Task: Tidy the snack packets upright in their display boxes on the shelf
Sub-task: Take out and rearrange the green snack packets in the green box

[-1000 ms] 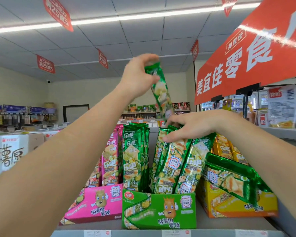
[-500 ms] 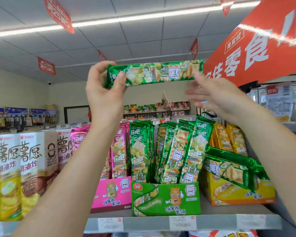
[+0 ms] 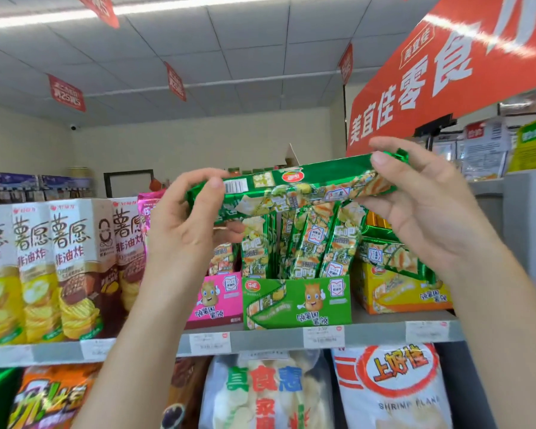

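I hold a long green snack packet (image 3: 294, 188) level in the air, above the shelf. My left hand (image 3: 192, 221) pinches its left end between thumb and fingers. My right hand (image 3: 421, 209) pinches its right end. Right below it stands the green display box (image 3: 297, 301) with several green packets (image 3: 310, 243) upright or leaning in it. A pink display box (image 3: 218, 300) sits to its left, partly behind my left forearm. A yellow display box (image 3: 399, 292) on the right has a green packet (image 3: 390, 255) lying across its top.
Tall crisp cartons (image 3: 72, 267) fill the shelf to the left. The grey shelf edge (image 3: 260, 340) carries price labels. Large snack bags (image 3: 390, 388) sit on the shelf below. A red sign (image 3: 446, 66) hangs above on the right.
The packet went from hanging upright in my left hand to held level by both hands, then came lower, closer to the green box. My right hand left the boxed packets.
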Available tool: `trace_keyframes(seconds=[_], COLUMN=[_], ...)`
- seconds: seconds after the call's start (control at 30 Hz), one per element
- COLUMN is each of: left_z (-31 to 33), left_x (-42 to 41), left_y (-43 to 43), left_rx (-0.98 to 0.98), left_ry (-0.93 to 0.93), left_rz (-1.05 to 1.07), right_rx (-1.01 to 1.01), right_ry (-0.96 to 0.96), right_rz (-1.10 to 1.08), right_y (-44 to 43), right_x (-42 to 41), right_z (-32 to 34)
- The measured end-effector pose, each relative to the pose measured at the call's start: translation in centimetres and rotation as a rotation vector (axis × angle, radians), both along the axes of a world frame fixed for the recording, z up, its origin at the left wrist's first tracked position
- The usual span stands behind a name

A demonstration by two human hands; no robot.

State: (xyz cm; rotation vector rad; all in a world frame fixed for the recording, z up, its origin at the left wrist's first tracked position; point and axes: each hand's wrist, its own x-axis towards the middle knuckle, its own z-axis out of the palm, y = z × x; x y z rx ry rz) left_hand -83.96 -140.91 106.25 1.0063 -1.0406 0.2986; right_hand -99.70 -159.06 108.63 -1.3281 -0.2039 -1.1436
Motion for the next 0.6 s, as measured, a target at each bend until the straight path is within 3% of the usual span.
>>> trace_keyframes(seconds=[0.1,0.23,0.6], left_z=[-1.9,-4.0,-6.2], left_x=[-0.4,-1.0,-1.5], left_y=[0.9,1.5,2.4], left_rx=[0.070,0.198,0.255], left_ry=[0.019,-0.039,-0.041], left_rz=[-0.010,0.190,0.260], right_rx=[0.082,0.133,0.233], right_ry=[-0.082,-0.149,-0.115], right_rz=[0.041,0.106,-0.069], right_y=[0.9,2.5,4.2], right_x=[-0.5,-0.2,0.1], right_z=[-2.3,-5.2,-7.0])
